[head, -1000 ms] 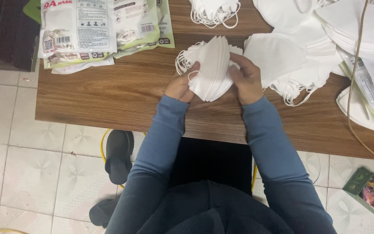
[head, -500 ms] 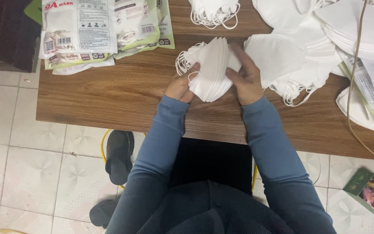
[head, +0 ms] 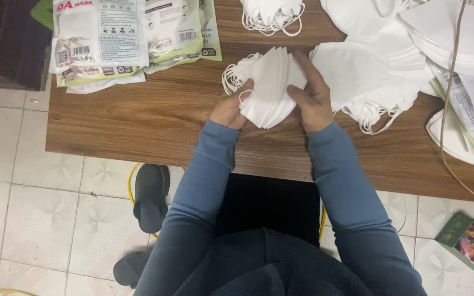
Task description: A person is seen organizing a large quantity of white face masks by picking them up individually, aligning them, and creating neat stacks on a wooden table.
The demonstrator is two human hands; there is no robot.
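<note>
Both hands, left (head: 230, 108) and right (head: 312, 97), had their grip clamped on a mask stack (head: 270, 85) over the counter (head: 154, 118); mask packs (head: 127, 38) lay nearby.

A fanned stack of white folded face masks (head: 270, 87) stands on the brown wooden table (head: 149, 118), between the left hand (head: 230, 108) and the right hand (head: 311, 94). Sealed mask packets (head: 130, 38) lie far left of the hands; loose white mask heaps (head: 390, 60) lie just right; another bundle (head: 272, 13) lies beyond.
</note>
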